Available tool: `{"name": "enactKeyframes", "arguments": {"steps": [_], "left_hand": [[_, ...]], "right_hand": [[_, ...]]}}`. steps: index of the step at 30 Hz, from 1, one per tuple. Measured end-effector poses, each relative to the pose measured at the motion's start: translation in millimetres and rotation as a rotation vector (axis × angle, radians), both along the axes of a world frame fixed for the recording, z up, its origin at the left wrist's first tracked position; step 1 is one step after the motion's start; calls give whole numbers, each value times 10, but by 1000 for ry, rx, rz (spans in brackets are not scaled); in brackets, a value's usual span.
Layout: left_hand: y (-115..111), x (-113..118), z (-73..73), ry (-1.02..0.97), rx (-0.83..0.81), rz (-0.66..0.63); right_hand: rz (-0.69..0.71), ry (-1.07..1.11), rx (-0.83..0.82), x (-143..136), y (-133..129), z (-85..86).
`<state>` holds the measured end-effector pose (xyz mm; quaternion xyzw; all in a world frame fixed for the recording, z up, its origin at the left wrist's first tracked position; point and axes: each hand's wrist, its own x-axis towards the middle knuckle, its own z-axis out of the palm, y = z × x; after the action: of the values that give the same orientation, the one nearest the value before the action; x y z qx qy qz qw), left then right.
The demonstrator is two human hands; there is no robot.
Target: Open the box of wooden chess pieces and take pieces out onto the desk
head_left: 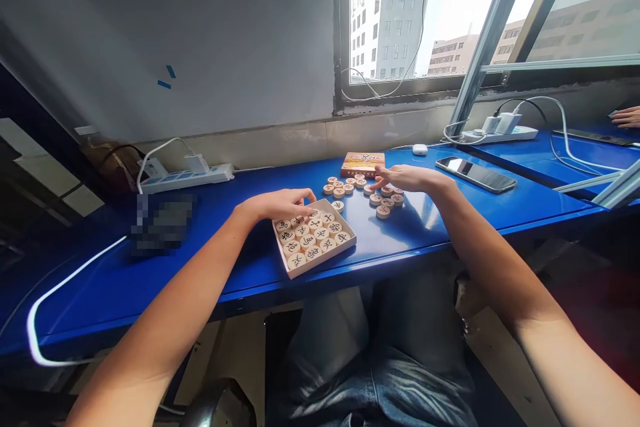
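A shallow open box (299, 271) stands near the table's front edge, filled with rows of round wooden Chinese chess pieces (307, 241) with black characters. Over its far left corner, my left hand (285, 204) curls its thumb and bent fingers down onto a Chinese chess piece (314, 213). Fingers stretched and apart, my right hand (404, 177) hovers just above loose pieces (387, 202) to the right; its palm hides some of them. More loose pieces (339, 191) with red characters lie between my hands, and a single piece (338, 205) sits beside the box's far right corner.
Behind the loose pieces lies a red and yellow printed box lid (362, 165). A smartphone (475, 174) and a white earbud case (419, 149) are at the right. Power strips (187, 178) with cables run along the wall. Another person's hand (627, 117) shows at the far right.
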<state>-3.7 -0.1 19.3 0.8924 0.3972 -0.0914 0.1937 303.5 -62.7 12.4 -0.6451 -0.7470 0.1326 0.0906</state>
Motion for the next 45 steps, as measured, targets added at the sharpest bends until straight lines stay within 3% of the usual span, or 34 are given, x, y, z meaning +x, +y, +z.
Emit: {"name": "enactKeyframes", "arguments": {"steps": [7, 14, 18, 25, 33, 39, 45], "left_hand": [[-23, -3, 21, -7, -50, 8], [-27, -4, 13, 2, -17, -9], [-50, 22, 11, 7, 0, -8], [-65, 28, 13, -3, -30, -14], [-81, 41, 29, 12, -15, -4], [-100, 52, 51, -2, -50, -8], [-139, 60, 74, -2, -53, 2]], "right_hand": [[-44, 15, 44, -127, 123, -82], [-121, 144, 161, 7, 1, 49], [-109, 214, 110, 47, -30, 58], [-191, -38, 149, -47, -118, 59], [-123, -61, 66, -156, -179, 36], [-2, 161, 58, -213, -147, 6], [84, 370, 41, -8, -312, 92]]}}
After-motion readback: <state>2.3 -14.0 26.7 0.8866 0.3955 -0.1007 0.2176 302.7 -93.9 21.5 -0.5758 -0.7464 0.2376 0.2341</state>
